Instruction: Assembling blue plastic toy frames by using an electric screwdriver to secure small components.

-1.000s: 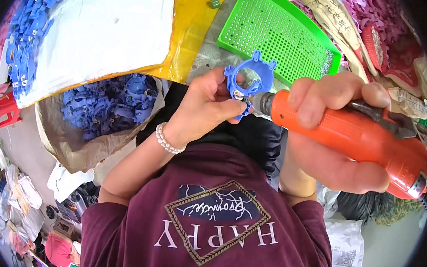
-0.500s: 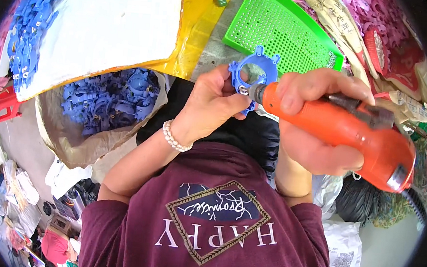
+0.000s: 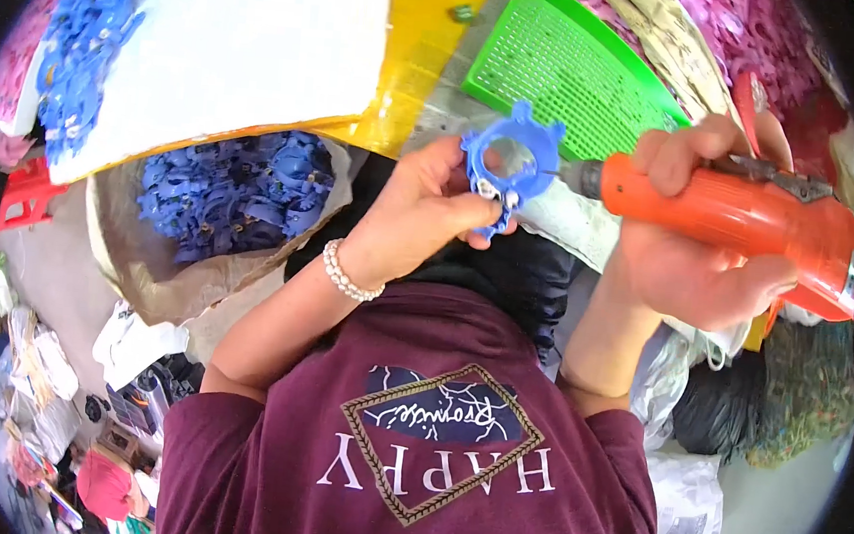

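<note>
Pinched between the thumb and fingers of my left hand (image 3: 420, 206) is a blue plastic ring-shaped part (image 3: 539, 155) with knobs round its rim. A small metal piece shows on the ring near my thumb. My right hand (image 3: 684, 257) grips an orange electric screwdriver (image 3: 728, 205), lying nearly level with its tip pointing left at the ring. The tip is close to the ring's right side; whether they touch I cannot tell. Beyond my hands sits a green perforated tray (image 3: 573, 73) with some small bits on its right end.
A large white board (image 3: 265, 33) lies on a yellow surface (image 3: 419, 56), with blue parts (image 3: 86, 70) heaped at its left. Below it stands an open sack (image 3: 128, 243) of blue parts. Pink parts (image 3: 736, 40) pile up far right. A red stool (image 3: 26, 195) is at the left.
My right hand has drawn the screwdriver to the right and slightly up, away from the metal piece on the ring. My left hand still holds the ring, which is turned slightly.
</note>
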`<act>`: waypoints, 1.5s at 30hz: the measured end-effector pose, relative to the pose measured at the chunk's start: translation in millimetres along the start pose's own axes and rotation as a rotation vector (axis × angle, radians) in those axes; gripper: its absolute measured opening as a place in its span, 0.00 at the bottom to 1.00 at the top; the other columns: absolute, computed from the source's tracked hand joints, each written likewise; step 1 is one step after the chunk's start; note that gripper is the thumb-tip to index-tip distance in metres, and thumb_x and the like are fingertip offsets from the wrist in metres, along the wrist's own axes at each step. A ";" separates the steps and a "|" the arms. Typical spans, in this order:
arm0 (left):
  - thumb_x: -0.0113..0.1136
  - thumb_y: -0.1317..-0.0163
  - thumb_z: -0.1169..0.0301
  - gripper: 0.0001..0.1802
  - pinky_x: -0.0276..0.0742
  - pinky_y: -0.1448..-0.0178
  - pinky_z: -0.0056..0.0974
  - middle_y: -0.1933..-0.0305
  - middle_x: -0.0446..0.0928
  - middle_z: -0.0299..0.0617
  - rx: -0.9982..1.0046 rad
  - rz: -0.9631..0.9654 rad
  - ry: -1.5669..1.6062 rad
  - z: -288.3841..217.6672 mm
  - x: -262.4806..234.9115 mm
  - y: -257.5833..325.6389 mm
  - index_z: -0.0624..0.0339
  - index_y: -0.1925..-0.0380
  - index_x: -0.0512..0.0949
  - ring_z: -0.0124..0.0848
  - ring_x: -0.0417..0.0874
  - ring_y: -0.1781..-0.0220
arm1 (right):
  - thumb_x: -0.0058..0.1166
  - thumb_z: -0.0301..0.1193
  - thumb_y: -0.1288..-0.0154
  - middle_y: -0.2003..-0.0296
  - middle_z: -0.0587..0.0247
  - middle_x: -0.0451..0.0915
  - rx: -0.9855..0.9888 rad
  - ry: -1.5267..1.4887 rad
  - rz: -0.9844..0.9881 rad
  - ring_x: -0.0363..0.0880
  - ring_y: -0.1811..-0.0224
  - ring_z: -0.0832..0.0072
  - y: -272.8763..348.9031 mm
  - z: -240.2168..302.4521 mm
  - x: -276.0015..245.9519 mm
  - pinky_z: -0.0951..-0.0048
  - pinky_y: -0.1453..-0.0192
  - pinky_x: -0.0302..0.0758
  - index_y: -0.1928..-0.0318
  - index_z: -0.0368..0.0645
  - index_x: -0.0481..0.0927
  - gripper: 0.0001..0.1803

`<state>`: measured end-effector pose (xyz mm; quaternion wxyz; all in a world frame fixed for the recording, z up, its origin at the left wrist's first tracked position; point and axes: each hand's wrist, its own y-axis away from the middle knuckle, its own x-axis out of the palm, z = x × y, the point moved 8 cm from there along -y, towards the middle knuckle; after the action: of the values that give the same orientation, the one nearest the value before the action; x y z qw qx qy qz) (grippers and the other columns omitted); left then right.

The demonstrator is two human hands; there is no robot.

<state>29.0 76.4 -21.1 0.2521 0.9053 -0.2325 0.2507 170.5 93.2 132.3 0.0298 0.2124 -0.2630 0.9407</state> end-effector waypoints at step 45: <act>0.62 0.60 0.71 0.15 0.70 0.52 0.44 0.66 0.74 0.46 0.733 -1.335 -1.768 -224.2 -219.9 178.1 0.59 0.67 0.77 0.46 0.72 0.59 | 0.59 0.51 0.47 0.65 0.59 0.70 0.099 0.145 -0.139 0.68 0.72 0.75 6.4 -27.0 -32.1 0.75 0.67 0.66 0.47 0.39 0.59 0.38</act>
<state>-312.4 133.4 81.4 -0.1924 0.7256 0.2814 -0.5977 188.3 103.1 95.1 0.1037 0.1625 -0.1979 0.9611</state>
